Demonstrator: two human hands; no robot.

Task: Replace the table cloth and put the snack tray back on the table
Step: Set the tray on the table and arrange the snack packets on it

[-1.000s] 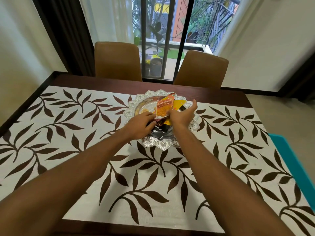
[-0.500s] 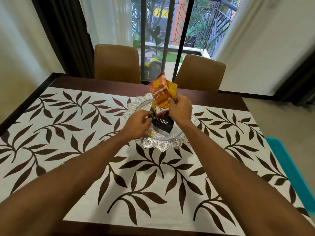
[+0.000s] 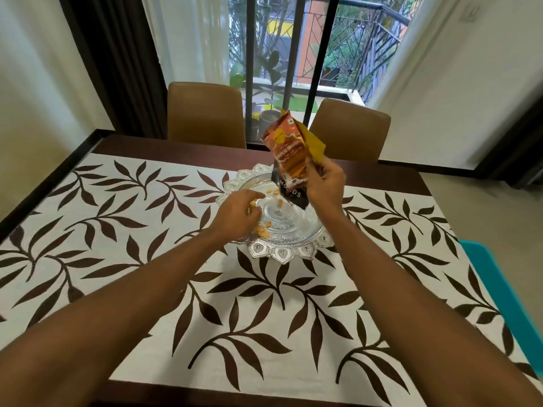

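Observation:
A white table cloth with brown leaves [image 3: 182, 292] covers the dark wooden table [image 3: 188, 145]. On it, at the far middle, stands a silver snack tray with a petal rim [image 3: 282, 252]. My right hand [image 3: 324, 186] holds several snack packets [image 3: 289, 152] lifted above the tray: an orange one in front, a yellow one behind, a black one hanging below. My left hand [image 3: 239, 214] rests in the tray's left side, its fingers curled around small golden candies [image 3: 261, 230]. More of these candies lie loose on the tray.
Two brown chairs [image 3: 205, 114] [image 3: 351, 129] stand at the table's far side before a barred window. A teal object [image 3: 505, 292] lies beyond the table's right edge. A wall runs along the left.
My right hand has lifted the packets up out of the tray. The tray's floor and the loose candies now show. My left hand has stayed in the tray's left side.

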